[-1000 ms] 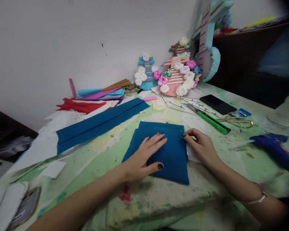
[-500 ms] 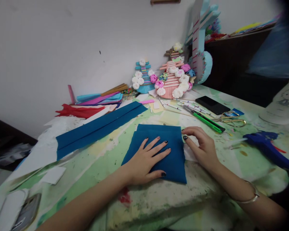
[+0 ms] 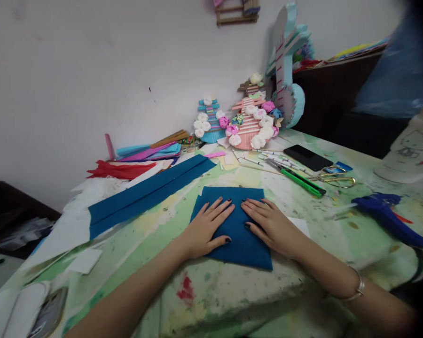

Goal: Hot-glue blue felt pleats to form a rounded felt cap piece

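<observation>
Your left hand [image 3: 206, 228] and right hand [image 3: 270, 224] both lie flat, fingers spread, pressing on the folded teal sheet [image 3: 234, 230] near the front edge of the tabletop [image 3: 232, 291]; nothing gripped, palms down. The sheet sits roughly centre, w/ a white scrap [image 3: 299, 225] peeking out just beside its right edge.

Tabletop is pale green, blotched w/ paint stains & a red smear [image 3: 186, 288] near the front. A long teal strip [image 3: 148, 190] lies diagonally to the left, apart from the sheet. Behind it: red paper [image 3: 118, 170] & a stack of coloured sheets [image 3: 151, 148] against the white wall [image 3: 91, 70]. At the back, stick-and-flower craft pieces [image 3: 246, 122] lean on the wall. Right side: green cutter [image 3: 301, 180], gold scissors [image 3: 333, 177], black phone [image 3: 308, 157], blue glue gun [image 3: 387, 216], and a white cup [image 3: 411, 150] at the far right. Dark furniture [image 3: 338, 98] stands beyond the tabletop.
</observation>
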The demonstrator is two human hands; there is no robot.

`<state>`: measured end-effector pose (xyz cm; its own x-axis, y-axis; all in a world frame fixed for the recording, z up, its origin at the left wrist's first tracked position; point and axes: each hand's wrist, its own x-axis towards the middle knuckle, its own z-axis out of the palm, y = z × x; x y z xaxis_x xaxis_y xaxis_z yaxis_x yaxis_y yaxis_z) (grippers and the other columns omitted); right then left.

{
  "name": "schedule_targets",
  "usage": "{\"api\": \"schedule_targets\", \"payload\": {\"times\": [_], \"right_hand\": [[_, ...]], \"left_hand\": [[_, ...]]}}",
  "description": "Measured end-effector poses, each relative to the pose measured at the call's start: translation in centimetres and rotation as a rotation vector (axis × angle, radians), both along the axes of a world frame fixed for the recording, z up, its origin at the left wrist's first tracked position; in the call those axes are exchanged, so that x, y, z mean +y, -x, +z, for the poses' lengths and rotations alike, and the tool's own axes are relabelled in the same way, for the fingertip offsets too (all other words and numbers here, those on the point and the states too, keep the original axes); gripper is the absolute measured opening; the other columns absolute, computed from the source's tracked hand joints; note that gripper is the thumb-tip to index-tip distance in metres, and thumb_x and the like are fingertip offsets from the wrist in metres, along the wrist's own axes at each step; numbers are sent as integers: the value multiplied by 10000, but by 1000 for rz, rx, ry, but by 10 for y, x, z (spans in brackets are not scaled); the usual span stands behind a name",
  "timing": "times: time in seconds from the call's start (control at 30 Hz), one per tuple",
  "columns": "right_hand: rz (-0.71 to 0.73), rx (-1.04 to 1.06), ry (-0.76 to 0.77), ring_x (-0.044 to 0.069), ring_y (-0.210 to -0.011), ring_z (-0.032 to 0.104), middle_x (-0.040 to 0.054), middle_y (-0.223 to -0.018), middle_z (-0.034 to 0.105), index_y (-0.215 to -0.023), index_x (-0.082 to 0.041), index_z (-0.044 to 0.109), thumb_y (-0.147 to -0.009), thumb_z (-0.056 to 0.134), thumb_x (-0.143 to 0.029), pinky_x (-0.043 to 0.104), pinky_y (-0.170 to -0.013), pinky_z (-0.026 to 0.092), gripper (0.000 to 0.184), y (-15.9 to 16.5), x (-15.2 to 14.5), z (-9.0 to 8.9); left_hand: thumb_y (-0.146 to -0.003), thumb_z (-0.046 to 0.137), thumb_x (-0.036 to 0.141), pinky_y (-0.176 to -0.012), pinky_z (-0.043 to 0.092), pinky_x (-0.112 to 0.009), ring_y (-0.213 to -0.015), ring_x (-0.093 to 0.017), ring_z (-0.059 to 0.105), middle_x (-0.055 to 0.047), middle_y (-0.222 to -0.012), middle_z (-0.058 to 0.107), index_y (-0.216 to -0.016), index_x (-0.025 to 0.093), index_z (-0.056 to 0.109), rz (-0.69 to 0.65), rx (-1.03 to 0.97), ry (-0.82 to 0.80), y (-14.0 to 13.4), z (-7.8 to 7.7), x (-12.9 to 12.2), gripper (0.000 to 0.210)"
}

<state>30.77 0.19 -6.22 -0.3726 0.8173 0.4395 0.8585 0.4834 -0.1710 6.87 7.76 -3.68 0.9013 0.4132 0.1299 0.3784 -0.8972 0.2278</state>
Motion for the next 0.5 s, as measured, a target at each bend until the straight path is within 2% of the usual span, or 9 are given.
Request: {"api": "schedule_targets", "payload": {"times": [0.17,0.33,0.4,0.5], "right_hand": [[-36,-6,-61,290,-1272,477,129,-1357,543,-1373,-167,484,-966,428,-287,550,-1044,371,429,1,-1,-4],[-40,-8,-65,300,-1271,475,120,-1373,528,-1372,-177,483,-962,438,-292,557,-1028,380,429,1,1,-7],[-34,25,-80,297,-1246,495,115,-1346,557,-1338,-174,519,-958,448,-295,540,-1014,396,405,0,1,-6],[-109,191,-145,272,-1121,574,114,-1191,661,-1194,-173,625,-952,439,-282,479,-949,454,324,-8,-1,-3]], "left_hand": [[-911,427,560,-1161,151,-541,-1462,-305,92,-96,-1585,148,-1520,269,72,37,28,11,0,-6,3,762],[-905,420,580,-1163,129,-548,-1465,-301,74,-83,-1589,131,-1514,263,137,49,23,33,-2,-6,1,743],[-902,420,591,-1172,107,-533,-1465,-290,86,-76,-1587,149,-1508,263,169,28,-35,96,0,-5,1,734],[-932,362,565,-1184,147,-458,-1451,-247,185,-95,-1564,236,-1486,224,250,63,-290,258,10,-6,8,660]]}}
